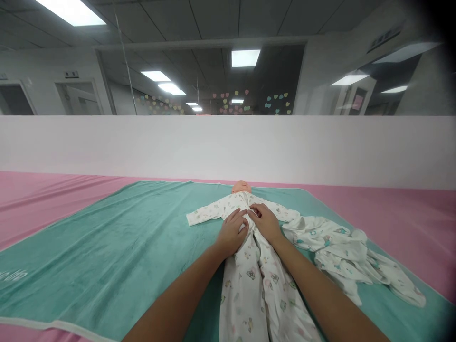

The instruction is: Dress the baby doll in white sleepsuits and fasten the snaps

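A baby doll (241,186) lies on its back, dressed in a white long-sleeved baby sleepsuit (245,280) with small printed animals. Its sleeves spread out to both sides, and the long legs stretch toward me. At the chest, my left hand (233,232) rests on the sleepsuit, its bent fingers closed on the fabric by the front opening. Just right of it, my right hand (265,222) pinches the fabric near the same front seam. The fingertips nearly meet, and they hide the bit of cloth between them.
A crumpled white baby garment (338,247) with teal prints lies to the right, touching the doll's sleeve. Under everything spreads a green blanket (142,247) over a pink cover (402,218). A low white wall (213,147) runs behind, with mirrors or windows above it.
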The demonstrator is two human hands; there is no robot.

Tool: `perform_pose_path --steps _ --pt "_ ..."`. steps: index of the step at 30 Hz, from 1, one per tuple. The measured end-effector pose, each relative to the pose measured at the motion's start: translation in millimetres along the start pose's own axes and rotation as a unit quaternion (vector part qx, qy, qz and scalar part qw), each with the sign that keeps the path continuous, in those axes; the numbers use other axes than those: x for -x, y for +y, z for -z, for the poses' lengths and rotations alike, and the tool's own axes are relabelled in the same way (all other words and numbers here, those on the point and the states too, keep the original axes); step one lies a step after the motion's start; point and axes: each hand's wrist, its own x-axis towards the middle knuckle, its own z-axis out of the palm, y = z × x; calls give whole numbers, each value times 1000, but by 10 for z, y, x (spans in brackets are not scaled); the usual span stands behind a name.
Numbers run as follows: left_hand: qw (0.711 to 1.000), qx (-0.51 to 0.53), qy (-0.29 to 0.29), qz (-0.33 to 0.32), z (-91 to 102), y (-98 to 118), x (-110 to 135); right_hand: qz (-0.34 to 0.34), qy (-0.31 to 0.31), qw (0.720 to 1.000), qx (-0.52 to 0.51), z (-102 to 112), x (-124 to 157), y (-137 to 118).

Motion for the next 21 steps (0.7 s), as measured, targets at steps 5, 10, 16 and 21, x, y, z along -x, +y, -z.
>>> perform_pose_path --steps 5,10,16,21 --pt "1000 3 -3 3 3 1 -1 -12 -3 1000 26 -7 -21 -15" --pt "1000 -1 0 -3 -16 -18 -6 -15 -3 999 31 -22 -38 0" --pt "1000 1 -3 4 -5 0 1 -8 8 1000 -9 -47 -36 63" --pt "1000 -1 -3 4 -3 4 0 -6 19 999 -24 -53 -32 91"
